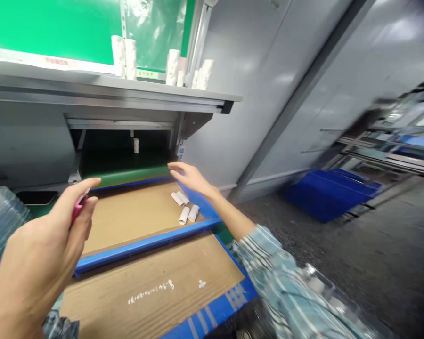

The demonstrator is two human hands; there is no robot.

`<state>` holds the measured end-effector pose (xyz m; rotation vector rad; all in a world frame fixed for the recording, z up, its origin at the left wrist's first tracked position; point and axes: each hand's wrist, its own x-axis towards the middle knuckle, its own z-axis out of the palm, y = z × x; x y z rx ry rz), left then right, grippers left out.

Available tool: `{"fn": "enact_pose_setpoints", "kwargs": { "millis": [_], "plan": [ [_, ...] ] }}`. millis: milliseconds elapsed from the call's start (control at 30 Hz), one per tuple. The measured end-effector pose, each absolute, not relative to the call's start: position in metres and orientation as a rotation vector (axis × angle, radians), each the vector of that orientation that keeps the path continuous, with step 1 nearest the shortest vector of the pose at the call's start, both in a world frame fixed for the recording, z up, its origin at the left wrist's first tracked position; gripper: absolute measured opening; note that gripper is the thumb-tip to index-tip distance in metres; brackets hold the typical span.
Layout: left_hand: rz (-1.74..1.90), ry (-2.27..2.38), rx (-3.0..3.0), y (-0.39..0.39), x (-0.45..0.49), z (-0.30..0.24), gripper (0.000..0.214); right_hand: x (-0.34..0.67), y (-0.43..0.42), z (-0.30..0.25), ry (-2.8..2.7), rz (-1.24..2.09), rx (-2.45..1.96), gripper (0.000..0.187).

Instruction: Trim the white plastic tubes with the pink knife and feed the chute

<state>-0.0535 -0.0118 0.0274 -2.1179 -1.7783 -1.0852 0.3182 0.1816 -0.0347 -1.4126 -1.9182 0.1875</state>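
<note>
Pink and mostly hidden, 1 small tool (78, 208) is pinched between the thumb and fingers of the left hand (45, 245), near the left edge of the upper cardboard tray (130, 212). The right hand (192, 179), fingers slightly spread, hovers at its far right corner. 4 white tubes (184, 215) lie along its right edge; 2 others, the farther hard to make out, stand on the green belt (127, 175).

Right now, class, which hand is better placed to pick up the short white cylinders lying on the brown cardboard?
Probably the right hand: it looks empty and nearer the short white cylinders. The left hand holds a small pink object.
</note>
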Motion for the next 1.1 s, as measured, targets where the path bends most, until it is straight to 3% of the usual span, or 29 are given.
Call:
{"fn": "enact_pose_setpoints", "kwargs": {
  "millis": [200, 433, 567, 733, 800, 867, 967, 1100],
  "plan": [
    [-0.941, -1.691, -2.098, 0.004, -0.061, 0.017, 0.050, 0.190, 0.328, -0.009, -1.932, 0.277, -1.403, 0.041],
    [-0.867, -1.771, -2.188, 0.011, -0.064, 0.013, 0.041, 0.148, 0.352, 0.007, -2.032, 0.333, -1.266, 0.038],
    [-1.044, -1.804, -2.171, 0.013, -0.058, 0.017, 0.041, 0.152, 0.307, 0.015, -2.193, 0.339, -1.063, 0.034],
    [-1.221, -1.821, -2.167, 0.024, -0.052, 0.023, 0.051, 0.181, 0.183, 0.027, -2.316, 0.305, -0.754, 0.041],
    [-1.287, -1.761, -2.265, 0.025, -0.047, 0.025, 0.059, 0.194, 0.130, 0.027, -2.306, 0.292, -0.686, 0.035],
    [-1.341, -1.648, -2.461, 0.023, -0.040, 0.026, 0.052, 0.204, 0.089, 0.024, -2.261, 0.307, -0.611, 0.028],
    [-1.432, -1.495, -2.645, 0.017, -0.031, 0.026, 0.039, 0.213, 0.057, 0.016, -2.089, 0.479, -0.537, 0.031],
    [-1.556, -1.446, -2.573, 0.013, -0.025, 0.023, 0.040, 0.216, 0.054, 0.008, -1.835, 0.841, -0.513, 0.040]
  ]
}}
